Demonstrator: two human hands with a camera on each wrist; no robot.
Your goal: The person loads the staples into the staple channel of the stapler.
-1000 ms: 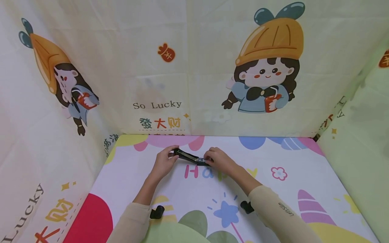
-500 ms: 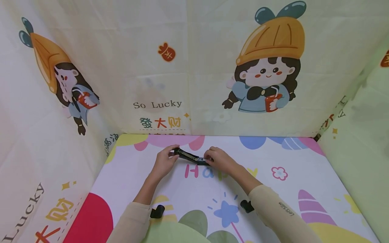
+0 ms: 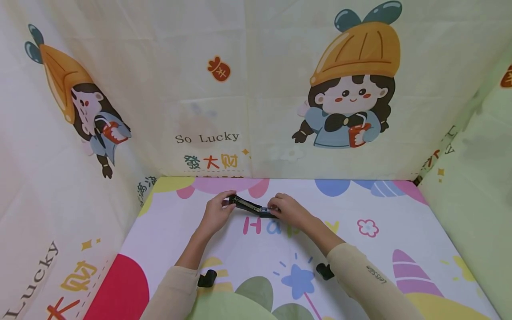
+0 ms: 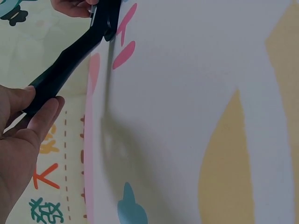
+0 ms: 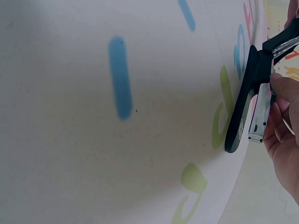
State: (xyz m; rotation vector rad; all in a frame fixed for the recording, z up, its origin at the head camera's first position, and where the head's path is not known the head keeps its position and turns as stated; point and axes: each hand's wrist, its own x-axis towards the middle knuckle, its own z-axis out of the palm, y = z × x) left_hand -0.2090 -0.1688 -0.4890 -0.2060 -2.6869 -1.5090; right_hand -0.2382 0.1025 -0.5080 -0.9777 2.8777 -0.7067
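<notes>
Through the head camera I look into a draped booth around a table; whether it stands in a home, lab or office, I can't tell. Pale, creased curtains close it in: a back curtain (image 3: 168,80) at twelve o'clock, a left curtain (image 3: 44,191) at ten and a right curtain (image 3: 484,178) at two. At one o'clock I see a printed cartoon girl (image 3: 352,98), at eleven "So Lucky" lettering (image 3: 207,138). The tabletop (image 3: 244,258) looks nursery-like, with a blue star wand (image 3: 298,281) and a pink flower outline (image 3: 367,228).
</notes>
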